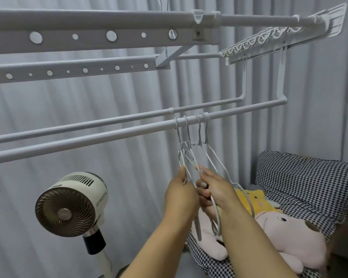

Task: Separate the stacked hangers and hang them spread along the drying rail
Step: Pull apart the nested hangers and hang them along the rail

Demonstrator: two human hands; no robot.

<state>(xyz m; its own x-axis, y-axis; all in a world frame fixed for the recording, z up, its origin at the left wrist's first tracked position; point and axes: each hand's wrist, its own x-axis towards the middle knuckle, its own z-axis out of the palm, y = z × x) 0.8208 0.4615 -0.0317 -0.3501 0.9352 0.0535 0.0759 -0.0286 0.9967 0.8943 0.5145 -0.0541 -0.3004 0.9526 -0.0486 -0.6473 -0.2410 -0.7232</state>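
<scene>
A bunch of grey wire hangers (191, 155) is seen hooked over the nearer drying rail (109, 137), directly above both hands, with four hooks crowded close together. The left hand (181, 194) is closed on the lower wires of the two leftmost hangers, while the right hand (215, 189), touching it on its right, is clamped on the wires of the others. The separating step is judged to be in hand: the frames are being pulled apart below the rail, but nothing is spread yet. The next move is thought to call for one hanger to be freed from its neighbours and its hook slid away along the rail, where bare length lies to the left of the left hand. How the wires cross between the fingers cannot be made out, since the frames overlap and the palms cover them; the exact count is uncertain. Below the right hand, a soft toy (285, 241) on a checked cushion (309, 177) is partly hidden by the forearms.
</scene>
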